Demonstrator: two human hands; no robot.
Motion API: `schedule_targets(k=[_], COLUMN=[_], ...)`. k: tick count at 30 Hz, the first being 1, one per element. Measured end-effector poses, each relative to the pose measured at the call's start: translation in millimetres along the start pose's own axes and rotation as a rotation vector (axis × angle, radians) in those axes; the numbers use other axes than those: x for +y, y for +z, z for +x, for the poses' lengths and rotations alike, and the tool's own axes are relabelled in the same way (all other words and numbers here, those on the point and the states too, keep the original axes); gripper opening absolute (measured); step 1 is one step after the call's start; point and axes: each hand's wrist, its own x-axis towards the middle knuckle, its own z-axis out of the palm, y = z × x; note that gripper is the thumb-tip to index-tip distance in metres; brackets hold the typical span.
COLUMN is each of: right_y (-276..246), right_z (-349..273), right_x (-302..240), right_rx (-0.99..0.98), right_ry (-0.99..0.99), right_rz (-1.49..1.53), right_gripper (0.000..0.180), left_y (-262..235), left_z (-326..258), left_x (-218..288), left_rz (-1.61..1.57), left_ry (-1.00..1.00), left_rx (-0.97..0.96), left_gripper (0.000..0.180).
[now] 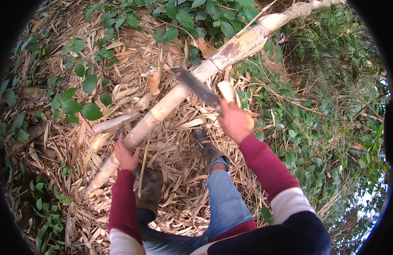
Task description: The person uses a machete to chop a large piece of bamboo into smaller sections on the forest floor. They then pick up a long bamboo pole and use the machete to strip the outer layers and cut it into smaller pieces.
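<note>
A thick, pale bamboo pole [169, 103] slants from the lower left to the upper right, with ringed joints along it. My left hand [127, 154] grips the pole near its lower end, thumb on one side and fingers on the other. In my right hand [234, 121] is a machete [195, 87], held by its handle. Its dark, broad blade is slightly blurred and lies across the middle of the pole as seen from above. Whether the edge touches the bamboo, I cannot tell.
Dry bamboo leaves [179, 157] cover the ground. My boots [150, 187] stand close to the pole, and a thin stick [143, 170] leans by the left one. A cut bamboo piece [115, 123] lies beyond my left hand. Green plants [77, 106] grow around, thicker on the right.
</note>
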Motion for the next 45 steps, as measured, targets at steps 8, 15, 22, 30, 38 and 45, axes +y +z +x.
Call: schedule_targets(k=[8, 15, 22, 30, 38, 45], right_y=[9.5, -18.9, 69.0, 19.0, 8.4, -27.2], right_z=[54.7, 59.2, 47.0, 92.6, 72.4, 86.3], right_x=[-101.2, 35.9, -127.7, -6.1, -37.8, 30.9], right_rx=[-0.217, -0.049, 0.119, -0.011, -0.168, -0.152], right_ry=[-0.650, 0.330, -0.648, 0.334, -0.201, 0.329], right_rz=[-0.143, -0.103, -0.276, -0.181, -0.356, -0.430], right_gripper=[0.029, 0.033, 0.010, 0.033, 0.018, 0.027], left_y=[-113.5, -139.5, -134.0, -144.8, -147.7, -139.2], left_z=[-43.9, -112.1, -86.0, -85.2, -74.6, -56.8], left_x=[65.7, 62.9, 50.4, 27.5, 17.5, 15.6], left_rz=[-0.696, -0.818, -0.864, -0.860, -0.847, -0.950], left_ry=[-0.113, -0.379, -0.206, -0.243, -0.197, -0.218], left_rx=[0.668, 0.830, 0.733, 0.813, 0.735, 0.641], left_gripper=[0.057, 0.051, 0.051, 0.046, 0.045, 0.046])
